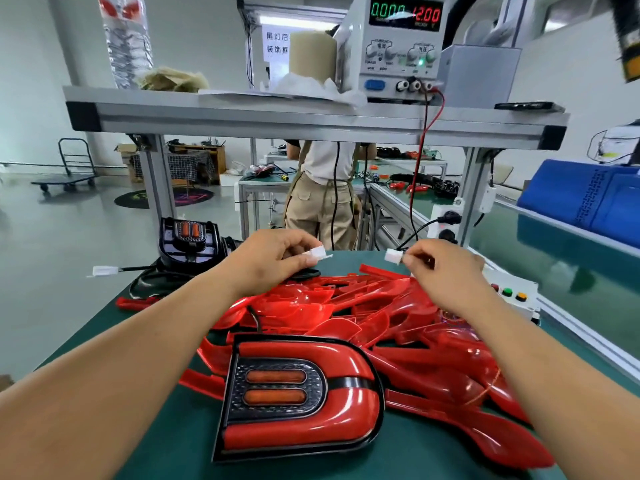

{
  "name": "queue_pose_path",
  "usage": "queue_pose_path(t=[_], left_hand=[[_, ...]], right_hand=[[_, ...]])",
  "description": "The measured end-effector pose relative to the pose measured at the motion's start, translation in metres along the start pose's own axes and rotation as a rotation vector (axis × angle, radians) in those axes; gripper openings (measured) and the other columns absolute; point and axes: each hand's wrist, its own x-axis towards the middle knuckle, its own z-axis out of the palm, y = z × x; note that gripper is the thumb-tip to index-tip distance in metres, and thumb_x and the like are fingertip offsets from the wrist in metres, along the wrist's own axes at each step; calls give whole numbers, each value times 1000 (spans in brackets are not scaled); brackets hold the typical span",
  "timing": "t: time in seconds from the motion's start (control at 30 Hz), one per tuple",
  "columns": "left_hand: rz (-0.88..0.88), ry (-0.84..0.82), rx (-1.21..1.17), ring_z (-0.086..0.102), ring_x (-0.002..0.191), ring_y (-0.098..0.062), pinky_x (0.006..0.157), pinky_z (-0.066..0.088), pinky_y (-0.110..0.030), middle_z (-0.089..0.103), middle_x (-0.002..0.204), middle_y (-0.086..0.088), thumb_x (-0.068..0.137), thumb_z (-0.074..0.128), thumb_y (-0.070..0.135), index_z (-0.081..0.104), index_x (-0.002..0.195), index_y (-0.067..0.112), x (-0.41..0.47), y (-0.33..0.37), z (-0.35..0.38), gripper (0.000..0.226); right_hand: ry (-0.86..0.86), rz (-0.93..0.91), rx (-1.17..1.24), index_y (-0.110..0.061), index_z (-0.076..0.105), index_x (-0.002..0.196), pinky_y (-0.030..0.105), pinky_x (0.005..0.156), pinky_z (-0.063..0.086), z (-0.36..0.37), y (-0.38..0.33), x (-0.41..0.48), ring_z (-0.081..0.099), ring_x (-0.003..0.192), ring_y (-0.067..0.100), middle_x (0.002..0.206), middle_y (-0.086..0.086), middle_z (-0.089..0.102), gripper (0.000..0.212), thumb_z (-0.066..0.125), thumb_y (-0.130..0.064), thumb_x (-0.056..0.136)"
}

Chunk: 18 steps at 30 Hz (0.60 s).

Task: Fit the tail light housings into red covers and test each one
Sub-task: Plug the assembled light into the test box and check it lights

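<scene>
Above the red covers (398,327), 2 white connectors pinched in closed fingers (304,259), ends apart.

You stand in a bright workshop with pale walls (38,64) and a glossy grey floor (69,220). Far left, a flat trolley (71,169) is parked near the wall. An aluminium shelf (311,116) spans the view ahead of you on metal legs. Beyond it a person (323,188) stands at a far bench (263,183). To your right runs a long green-topped line (571,251) carrying a blue crate (588,199).
</scene>
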Motion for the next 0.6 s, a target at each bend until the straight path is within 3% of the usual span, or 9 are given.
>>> queue_pose_path(t=[0.13,0.23,0.37,0.47,0.6], left_hand=[[35,-104,88,61,74,0,67,45,-18,68,82,11,96,60,25,71,97,22,13,14,9,11],[85,-186,47,57,70,8,65,40,-9,63,74,21,97,59,25,66,90,33,18,25,18,13],[115,-241,15,59,81,10,74,41,-6,67,92,17,96,61,25,72,114,20,26,36,33,22],[111,-267,-14,54,84,22,81,38,-1,63,99,22,95,62,27,70,119,19,29,42,39,27],[64,-260,-116,67,82,-11,83,51,-30,76,96,2,95,62,27,70,117,31,31,45,41,24]], right_hand=[[-5,-72,197,-46,51,69,48,98,37,-4,-12,-14,53,89,7,83,-22,56,31,62,-28,92],[0,-122,305,-45,54,70,53,100,37,-2,-15,-23,52,87,0,84,-21,57,31,64,-25,91],[2,-172,374,-45,56,71,57,96,39,-1,-10,-31,54,86,0,83,-16,60,31,65,-22,90],[18,-172,384,-44,56,71,57,96,39,-2,-5,-32,54,85,-2,83,-16,59,32,65,-21,91],[57,-159,390,-46,54,71,57,96,38,-6,3,-31,53,85,-3,84,-16,59,34,64,-20,91]])
